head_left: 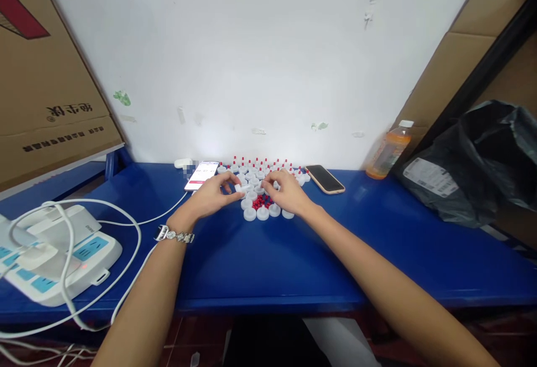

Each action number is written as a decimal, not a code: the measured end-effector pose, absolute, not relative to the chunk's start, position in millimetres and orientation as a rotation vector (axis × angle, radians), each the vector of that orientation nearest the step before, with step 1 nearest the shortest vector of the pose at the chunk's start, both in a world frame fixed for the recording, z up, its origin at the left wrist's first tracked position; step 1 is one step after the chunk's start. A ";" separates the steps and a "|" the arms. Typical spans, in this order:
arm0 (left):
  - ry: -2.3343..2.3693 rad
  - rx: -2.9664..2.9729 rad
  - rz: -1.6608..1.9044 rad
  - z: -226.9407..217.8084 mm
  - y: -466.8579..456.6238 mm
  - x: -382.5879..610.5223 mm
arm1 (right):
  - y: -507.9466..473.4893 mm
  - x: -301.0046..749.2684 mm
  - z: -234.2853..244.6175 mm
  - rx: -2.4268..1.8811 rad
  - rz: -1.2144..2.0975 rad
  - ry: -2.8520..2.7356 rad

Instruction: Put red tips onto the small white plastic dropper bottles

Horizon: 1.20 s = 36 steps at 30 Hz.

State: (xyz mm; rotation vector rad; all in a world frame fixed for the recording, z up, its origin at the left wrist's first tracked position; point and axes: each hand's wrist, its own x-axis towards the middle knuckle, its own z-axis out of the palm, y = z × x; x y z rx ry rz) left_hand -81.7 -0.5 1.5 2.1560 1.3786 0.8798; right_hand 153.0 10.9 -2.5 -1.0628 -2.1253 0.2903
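Note:
My left hand (212,192) pinches a white plastic nozzle cap (240,188), tilted on its side, between thumb and fingers. Close by on the right, my right hand (286,189) has its thumb and fingertips pressed together; what lies between them is too small to make out. Beneath and between both hands sit several loose white nozzle caps (262,213) without red tips. Small red tips (263,201) lie in a pile among them. Behind my hands, rows of white caps with red tips (265,165) stand upright near the wall.
A lit phone (202,175) on a white cable lies left of the caps; a dark-screened phone (325,179) lies right. Further out are an orange drink bottle (388,150), a black plastic bag (465,160), a power strip (79,260) with looped cables, and a large cardboard box (46,70).

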 end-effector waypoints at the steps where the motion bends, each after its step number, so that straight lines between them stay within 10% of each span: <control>1: 1.372 2.144 0.883 1.5 -0.6 -82.4 | 9.0 148.5 -1.2 -1.033 0.334 -2.117; 10: 1.048 1.854 0.991 7.7 -4.4 -80.6 | 12.1 110.3 7.3 -0.868 0.879 -1.868; 36: 1.422 1.889 0.806 -12.7 8.3 -98.1 | 36.5 106.7 7.1 -0.972 0.689 -1.980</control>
